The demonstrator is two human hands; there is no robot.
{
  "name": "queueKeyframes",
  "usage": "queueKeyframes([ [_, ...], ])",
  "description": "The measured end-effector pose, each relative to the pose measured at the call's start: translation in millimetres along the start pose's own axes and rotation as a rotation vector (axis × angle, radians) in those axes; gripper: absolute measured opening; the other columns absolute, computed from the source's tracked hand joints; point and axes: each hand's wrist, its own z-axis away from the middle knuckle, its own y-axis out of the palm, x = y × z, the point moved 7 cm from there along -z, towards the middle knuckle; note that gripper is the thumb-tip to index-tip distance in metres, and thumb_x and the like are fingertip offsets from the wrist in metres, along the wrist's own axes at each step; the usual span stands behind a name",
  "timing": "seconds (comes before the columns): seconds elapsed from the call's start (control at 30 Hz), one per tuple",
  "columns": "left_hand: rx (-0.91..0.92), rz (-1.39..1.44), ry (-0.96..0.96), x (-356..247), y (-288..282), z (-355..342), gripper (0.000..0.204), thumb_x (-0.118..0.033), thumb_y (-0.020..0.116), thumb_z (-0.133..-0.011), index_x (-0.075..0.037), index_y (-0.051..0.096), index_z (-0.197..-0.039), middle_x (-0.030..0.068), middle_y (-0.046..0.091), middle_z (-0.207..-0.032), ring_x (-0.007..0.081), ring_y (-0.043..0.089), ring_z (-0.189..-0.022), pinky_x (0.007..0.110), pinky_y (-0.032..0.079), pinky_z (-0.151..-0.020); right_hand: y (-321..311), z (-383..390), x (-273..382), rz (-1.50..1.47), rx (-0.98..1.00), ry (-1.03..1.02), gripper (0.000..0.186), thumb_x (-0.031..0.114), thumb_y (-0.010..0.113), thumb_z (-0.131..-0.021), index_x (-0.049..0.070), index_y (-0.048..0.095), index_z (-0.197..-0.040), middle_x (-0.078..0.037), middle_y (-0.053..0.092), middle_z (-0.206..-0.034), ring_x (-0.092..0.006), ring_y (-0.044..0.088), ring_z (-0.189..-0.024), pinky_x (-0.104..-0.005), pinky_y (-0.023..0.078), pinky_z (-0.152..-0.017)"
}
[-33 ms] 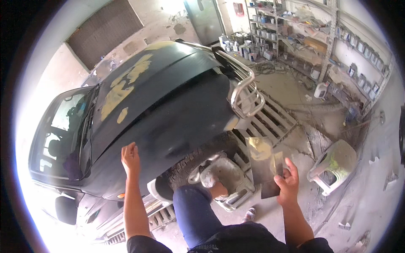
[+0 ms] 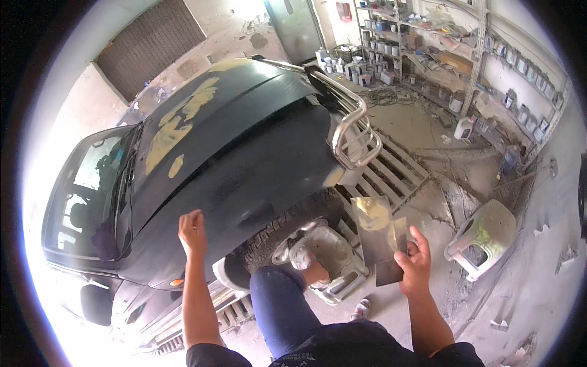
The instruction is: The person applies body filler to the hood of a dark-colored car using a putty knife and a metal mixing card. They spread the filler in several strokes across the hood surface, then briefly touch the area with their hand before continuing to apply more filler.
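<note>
My left hand (image 2: 192,233) is closed over the dark car's front fender (image 2: 238,208). Its fingers are curled in, and I cannot make out anything in them; whether it touches the panel is unclear. On the right, my right hand (image 2: 416,263) grips a flat, dark putty board (image 2: 370,235) smeared with yellow filler. A thinner blade-like piece (image 2: 398,232), also streaked yellow, lies against the board by my thumb. Yellow filler patches (image 2: 168,137) mark the car's hood (image 2: 214,131). A smaller patch (image 2: 334,177) sits at the fender's front corner.
My raised foot rests on a dusty plastic stool (image 2: 339,260) beside the front tire (image 2: 287,229). Another stool (image 2: 483,235), stained greenish, stands at right. A chrome bumper guard (image 2: 354,131) juts out over a slatted floor grate (image 2: 391,168). Shelves (image 2: 471,73) of cans line the back right.
My left fist has shifted slightly right and turned a little. The board in my right hand has moved slightly left.
</note>
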Motion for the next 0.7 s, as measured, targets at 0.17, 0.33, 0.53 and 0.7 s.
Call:
queueKeyframes([
  [0.17,0.189,0.567,-0.401,-73.5,29.3,85.2,0.013,-0.008,0.061,-0.089,0.001,0.066,-0.097,0.0065,0.064,-0.079,0.0125,0.06,-0.065,0.026,0.048,-0.061,4.4,5.6,-8.3,-0.02,0.085,0.024,0.068,-0.006,0.064,-0.08,0.003,0.035,-0.14,-0.01,0.059,-0.115,-0.0161,0.056,-0.105,-0.0306,0.045,-0.091],
  [0.33,0.506,1.138,-0.511,-160.4,67.0,172.5,0.03,-0.01,0.05,-0.098,0.005,0.05,-0.124,0.0166,0.066,-0.102,0.025,0.065,-0.094,0.037,0.052,-0.085,28.5,12.9,-27.9,-0.012,0.252,0.02,0.066,-0.004,0.065,-0.082,0.004,0.036,-0.14,-0.009,0.061,-0.112,-0.0135,0.057,-0.102,-0.0268,0.046,-0.086],
  [0.53,0.55,1.36,-0.735,-218.0,70.5,206.1,0.026,-0.003,0.051,-0.095,0.001,0.052,-0.12,0.0076,0.061,-0.098,0.0166,0.059,-0.092,0.031,0.049,-0.081,59.3,29.1,-34.3,0.049,0.434,0.033,0.063,0.0,0.063,-0.086,0.006,0.034,-0.141,-0.011,0.058,-0.111,-0.0109,0.056,-0.093,-0.0257,0.047,-0.08],
  [0.7,0.356,1.54,-0.828,-215.0,59.0,220.4,0.014,-0.004,0.052,-0.094,-0.005,0.054,-0.108,0.0054,0.062,-0.094,0.0175,0.064,-0.085,0.031,0.054,-0.076,64.4,38.4,-34.2,0.227,0.458,-0.047,0.059,0.008,0.062,-0.09,0.006,0.034,-0.142,-0.011,0.057,-0.113,-0.0106,0.055,-0.092,-0.0254,0.046,-0.079],
])
